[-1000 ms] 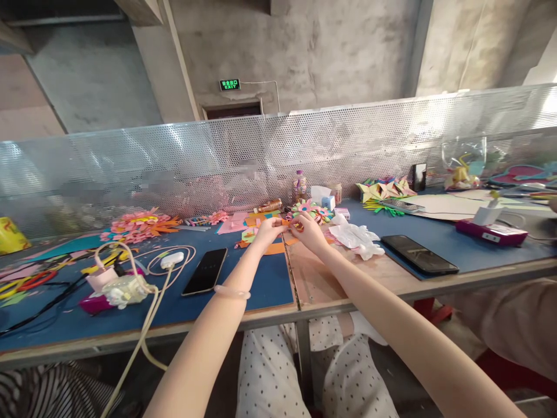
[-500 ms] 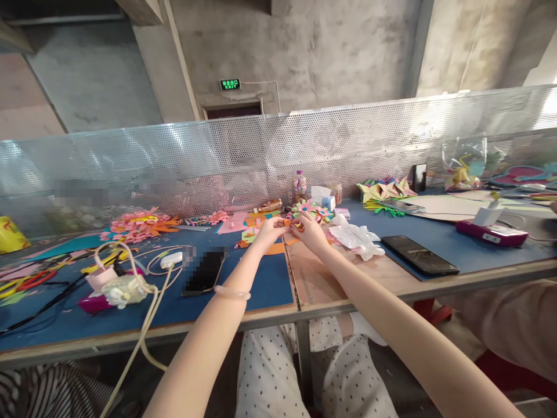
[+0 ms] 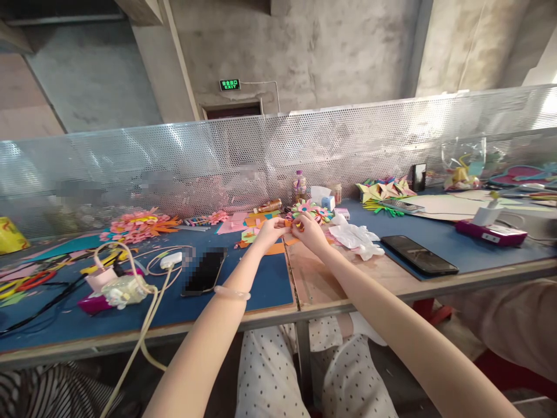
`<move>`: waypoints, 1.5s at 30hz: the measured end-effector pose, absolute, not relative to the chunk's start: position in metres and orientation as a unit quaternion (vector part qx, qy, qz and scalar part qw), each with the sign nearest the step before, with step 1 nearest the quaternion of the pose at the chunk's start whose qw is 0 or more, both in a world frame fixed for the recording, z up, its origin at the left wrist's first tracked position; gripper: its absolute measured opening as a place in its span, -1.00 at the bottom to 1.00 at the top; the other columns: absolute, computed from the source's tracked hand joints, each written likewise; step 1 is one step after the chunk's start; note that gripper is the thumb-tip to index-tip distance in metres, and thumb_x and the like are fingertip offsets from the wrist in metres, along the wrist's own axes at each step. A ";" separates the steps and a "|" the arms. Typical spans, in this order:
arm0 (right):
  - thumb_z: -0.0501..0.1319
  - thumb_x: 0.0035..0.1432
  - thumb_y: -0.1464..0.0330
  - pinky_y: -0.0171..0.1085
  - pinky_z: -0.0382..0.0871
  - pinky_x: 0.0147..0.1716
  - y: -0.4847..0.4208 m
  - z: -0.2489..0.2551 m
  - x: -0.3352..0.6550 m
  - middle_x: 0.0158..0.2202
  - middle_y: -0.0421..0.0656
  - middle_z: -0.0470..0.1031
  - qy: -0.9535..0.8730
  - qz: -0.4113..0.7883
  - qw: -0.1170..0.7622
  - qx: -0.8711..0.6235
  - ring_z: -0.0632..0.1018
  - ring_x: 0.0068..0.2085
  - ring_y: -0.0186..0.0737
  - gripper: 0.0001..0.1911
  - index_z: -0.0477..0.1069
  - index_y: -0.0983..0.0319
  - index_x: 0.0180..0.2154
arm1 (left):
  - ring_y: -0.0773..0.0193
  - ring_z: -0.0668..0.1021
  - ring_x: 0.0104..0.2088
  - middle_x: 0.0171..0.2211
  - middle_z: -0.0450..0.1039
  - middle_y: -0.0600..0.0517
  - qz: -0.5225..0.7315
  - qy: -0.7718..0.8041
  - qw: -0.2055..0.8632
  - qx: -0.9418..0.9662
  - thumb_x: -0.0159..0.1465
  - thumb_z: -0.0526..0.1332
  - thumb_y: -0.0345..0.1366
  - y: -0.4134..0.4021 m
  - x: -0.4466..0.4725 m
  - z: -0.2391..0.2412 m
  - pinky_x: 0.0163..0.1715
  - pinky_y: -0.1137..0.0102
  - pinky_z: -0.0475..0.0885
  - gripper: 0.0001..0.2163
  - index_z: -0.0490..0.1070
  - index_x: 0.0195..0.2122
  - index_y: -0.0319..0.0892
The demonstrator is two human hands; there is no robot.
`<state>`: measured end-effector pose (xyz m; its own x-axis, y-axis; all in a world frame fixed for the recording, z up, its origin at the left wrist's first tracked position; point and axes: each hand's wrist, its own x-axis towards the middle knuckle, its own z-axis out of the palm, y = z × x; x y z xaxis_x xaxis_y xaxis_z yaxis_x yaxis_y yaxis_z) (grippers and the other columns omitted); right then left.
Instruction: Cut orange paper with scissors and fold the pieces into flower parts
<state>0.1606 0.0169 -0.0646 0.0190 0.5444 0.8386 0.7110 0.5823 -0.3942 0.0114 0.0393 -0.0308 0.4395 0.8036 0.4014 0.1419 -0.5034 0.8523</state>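
Both arms stretch out over the table [image 3: 270, 316]. My left hand [image 3: 268, 230] and my right hand [image 3: 310, 231] meet at the far middle of it, fingers pinched together on a small piece of orange paper [image 3: 289, 223]. More orange paper [image 3: 275, 248] lies flat under the left hand. Just beyond the fingers sits a cluster of colourful paper flowers [image 3: 310, 209]. A clear bracelet [image 3: 232, 292] circles my left wrist.
A phone [image 3: 204, 271] lies left of my left arm, another phone [image 3: 418, 255] to the right. Crumpled white paper [image 3: 357, 239] sits by my right hand. Cables and a charger [image 3: 119, 288] lie at left, pink paper flowers [image 3: 139, 223] behind. A perforated metal screen [image 3: 278, 151] backs the table.
Both hands stay at the same spot, with only slight finger movement on the orange paper.
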 end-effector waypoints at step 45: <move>0.10 -0.05 0.31 -0.31 0.27 -0.44 0.016 -0.058 0.170 -0.48 -0.17 0.45 -0.654 0.199 0.581 -0.441 0.42 -0.44 -0.28 -0.77 0.49 0.27 -0.46 | 0.25 0.53 -0.34 -0.36 0.50 -0.07 0.418 0.350 0.464 0.698 -0.02 0.30 -0.32 0.041 0.010 -0.032 -0.29 0.32 0.39 -0.80 0.41 -0.36 -0.26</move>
<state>0.1701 0.0162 -0.0578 0.0644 0.8082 0.5853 0.3462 0.5320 -0.7727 0.0098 0.0406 -0.0320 0.4051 0.8770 0.2584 0.1016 -0.3240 0.9406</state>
